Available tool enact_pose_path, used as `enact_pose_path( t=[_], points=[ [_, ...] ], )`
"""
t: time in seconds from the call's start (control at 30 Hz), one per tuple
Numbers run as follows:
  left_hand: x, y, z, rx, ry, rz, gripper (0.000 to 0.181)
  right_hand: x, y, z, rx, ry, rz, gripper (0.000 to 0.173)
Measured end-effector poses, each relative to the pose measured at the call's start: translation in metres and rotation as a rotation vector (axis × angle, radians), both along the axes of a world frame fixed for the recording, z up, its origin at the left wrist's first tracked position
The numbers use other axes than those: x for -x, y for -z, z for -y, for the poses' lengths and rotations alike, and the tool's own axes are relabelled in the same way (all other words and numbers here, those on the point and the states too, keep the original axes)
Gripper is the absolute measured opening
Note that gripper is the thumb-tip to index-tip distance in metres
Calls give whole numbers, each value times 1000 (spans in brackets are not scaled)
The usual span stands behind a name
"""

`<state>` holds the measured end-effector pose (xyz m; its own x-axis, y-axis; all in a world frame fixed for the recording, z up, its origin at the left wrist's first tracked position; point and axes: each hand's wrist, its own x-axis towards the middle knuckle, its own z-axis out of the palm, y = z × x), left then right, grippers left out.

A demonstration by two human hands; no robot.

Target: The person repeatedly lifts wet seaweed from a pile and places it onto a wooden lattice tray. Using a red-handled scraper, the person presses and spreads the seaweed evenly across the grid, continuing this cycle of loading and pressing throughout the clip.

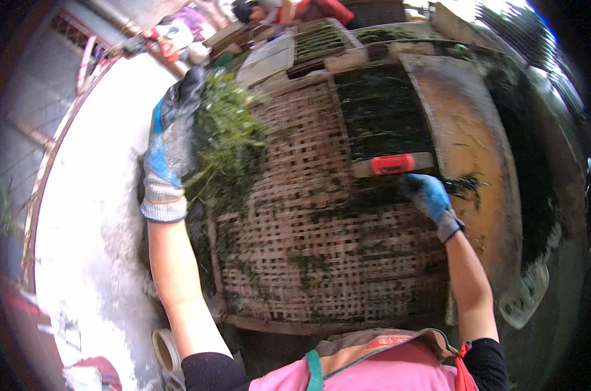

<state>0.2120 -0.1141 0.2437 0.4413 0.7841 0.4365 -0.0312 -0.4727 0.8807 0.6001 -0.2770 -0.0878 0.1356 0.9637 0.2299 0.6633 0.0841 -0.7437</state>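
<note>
My left hand (171, 139), in a blue and grey work glove, reaches forward against a heap of wet green stalks (227, 127). Its fingers are blurred, and whether they close on any stalks is unclear. On the right, my right hand (431, 198), gloved in the same way, is next to a dark slatted rack (381, 115). A light-coloured bar with a red band (393, 164) crosses the near end of that rack, just above my fingers. Under the rack and in front of me spreads a woven lattice mat (295, 254) strewn with green bits.
Beyond the mat, a person in red (295, 10) bends over another slatted frame (320, 41). A yellowish board (471, 146) with plant scraps lies on the right. A bright pale surface (90, 171) runs along the left, and a round container (166, 349) stands at lower left.
</note>
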Motion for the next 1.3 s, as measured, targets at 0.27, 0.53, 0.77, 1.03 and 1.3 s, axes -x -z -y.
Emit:
enact_pose_path(
  t=[0.27,0.53,0.77,1.03,1.3],
  points=[
    [-255,189,88,-930,-92,-732,58,-15,-63,81,-164,238,-328,24],
    [-173,304,99,-841,268,-957,46,-9,-59,54,-217,215,466,52],
    [-112,290,79,-784,283,-1128,51,-49,-35,37,-105,331,646,31],
    [-138,291,71,-1043,263,-1015,40,-29,-35,22,-17,268,744,32],
    [-162,249,92,-865,155,-689,39,-7,-42,19,-140,301,593,27]
  ],
)
